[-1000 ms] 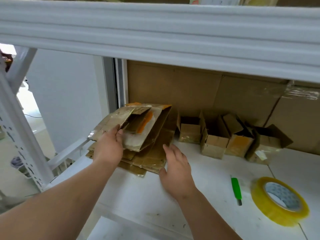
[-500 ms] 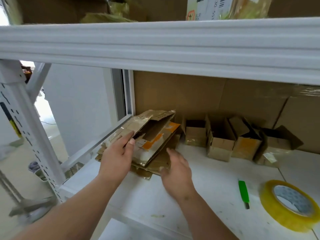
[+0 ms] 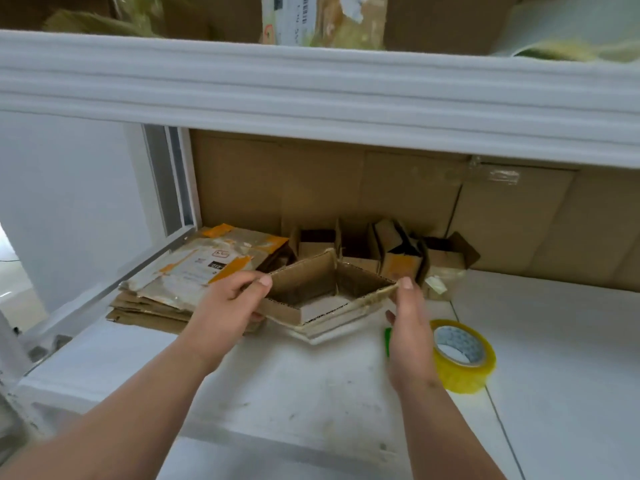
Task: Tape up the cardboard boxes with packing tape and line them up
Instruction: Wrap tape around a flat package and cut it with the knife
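— What's mid-frame?
— A brown box (image 3: 322,289), half opened into a slanted, diamond-shaped tube. You look down through it: corrugated inner walls, pale bottom flaps, a worn, whitish near edge. It is held off the shelf, tilted.
— And left of it?
— A stack (image 3: 194,282) of flattened boxes at centre left, lying flat; the top one carries orange tape scraps and a torn label.
— Behind?
— A row (image 3: 391,254) of small set-up boxes at the back, flaps up, tops open; four, I think, though the held box hides part of it.
— The tape?
— A yellow-tinted tape roll (image 3: 462,355) lying flat at lower right, near the box.
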Motion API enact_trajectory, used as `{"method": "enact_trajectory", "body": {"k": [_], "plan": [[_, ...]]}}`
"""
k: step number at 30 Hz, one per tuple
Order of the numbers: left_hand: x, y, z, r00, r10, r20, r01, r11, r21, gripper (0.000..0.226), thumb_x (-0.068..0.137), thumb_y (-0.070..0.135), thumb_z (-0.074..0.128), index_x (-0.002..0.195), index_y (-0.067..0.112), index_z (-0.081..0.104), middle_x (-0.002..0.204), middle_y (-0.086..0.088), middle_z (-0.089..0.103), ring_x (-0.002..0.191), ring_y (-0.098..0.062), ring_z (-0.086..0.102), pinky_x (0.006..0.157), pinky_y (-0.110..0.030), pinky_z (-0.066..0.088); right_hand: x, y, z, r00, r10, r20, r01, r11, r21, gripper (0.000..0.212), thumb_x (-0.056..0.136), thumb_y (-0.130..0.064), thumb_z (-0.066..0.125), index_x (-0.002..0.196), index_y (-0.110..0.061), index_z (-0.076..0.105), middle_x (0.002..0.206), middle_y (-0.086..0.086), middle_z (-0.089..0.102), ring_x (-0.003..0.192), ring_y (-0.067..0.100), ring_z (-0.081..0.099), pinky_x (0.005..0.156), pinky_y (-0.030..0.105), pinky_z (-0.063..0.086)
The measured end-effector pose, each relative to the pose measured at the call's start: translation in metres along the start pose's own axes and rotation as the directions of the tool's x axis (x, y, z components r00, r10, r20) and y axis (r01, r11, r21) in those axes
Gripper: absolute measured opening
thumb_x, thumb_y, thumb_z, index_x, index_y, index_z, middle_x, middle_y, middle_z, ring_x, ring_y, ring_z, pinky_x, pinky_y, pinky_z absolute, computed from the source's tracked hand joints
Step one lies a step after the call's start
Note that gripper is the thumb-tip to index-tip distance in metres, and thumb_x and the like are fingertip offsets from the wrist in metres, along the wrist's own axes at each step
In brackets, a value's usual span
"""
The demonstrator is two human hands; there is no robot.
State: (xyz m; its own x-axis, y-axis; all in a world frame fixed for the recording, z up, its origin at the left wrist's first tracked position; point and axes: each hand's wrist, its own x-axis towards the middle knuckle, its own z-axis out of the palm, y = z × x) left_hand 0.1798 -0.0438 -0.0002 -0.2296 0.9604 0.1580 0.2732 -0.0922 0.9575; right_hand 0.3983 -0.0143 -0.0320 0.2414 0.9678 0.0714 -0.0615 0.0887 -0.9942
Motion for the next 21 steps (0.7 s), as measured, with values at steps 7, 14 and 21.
{"method": "enact_trajectory", "body": {"k": [7,14,21], "plan": [[-0.027,0.030,0.064,0.995,-0.075,-0.071,0.076,0.997,0.011,0.026,0.097,0.040,0.057,0.092,0.016,0.063,0.086,-0.014,0.068,0.078,-0.029,0.064,0.070,-0.046,0.056,-0.024,-0.011,-0.073,0.986,-0.085,0.143,0.102,0.988,-0.114,0.019,0.099,-0.037,0.052,0.107,-0.029,0.067,0.093,-0.013,0.070,0.083,-0.006,0.063,0.064,0.009,0.045],[-0.061,0.046,0.109,0.976,-0.105,-0.190,0.112,0.994,0.022,0.041,0.092,0.051,0.057,0.100,0.012,0.048,0.083,-0.006,0.059,0.071,-0.017,0.055,0.058,-0.030,0.042,-0.045,0.004,-0.128,0.975,-0.133,0.181,0.167,0.967,-0.192,0.029,0.099,-0.033,0.054,0.127,-0.042,0.052,0.108,-0.011,0.066,0.098,0.003,0.064,0.074,0.011,0.051],[-0.080,0.040,0.125,0.994,-0.085,0.072,0.089,0.994,-0.065,0.042,0.100,0.054,0.037,0.095,0.023,0.066,0.102,0.005,0.071,0.107,-0.011,0.062,0.102,-0.040,0.044,-0.051,0.019,-0.157,0.934,-0.231,0.274,0.317,0.888,-0.332,0.049,0.098,-0.045,0.046,0.132,-0.073,0.026,0.128,-0.014,0.044,0.109,0.006,0.055,0.093,0.031,0.054]]}}
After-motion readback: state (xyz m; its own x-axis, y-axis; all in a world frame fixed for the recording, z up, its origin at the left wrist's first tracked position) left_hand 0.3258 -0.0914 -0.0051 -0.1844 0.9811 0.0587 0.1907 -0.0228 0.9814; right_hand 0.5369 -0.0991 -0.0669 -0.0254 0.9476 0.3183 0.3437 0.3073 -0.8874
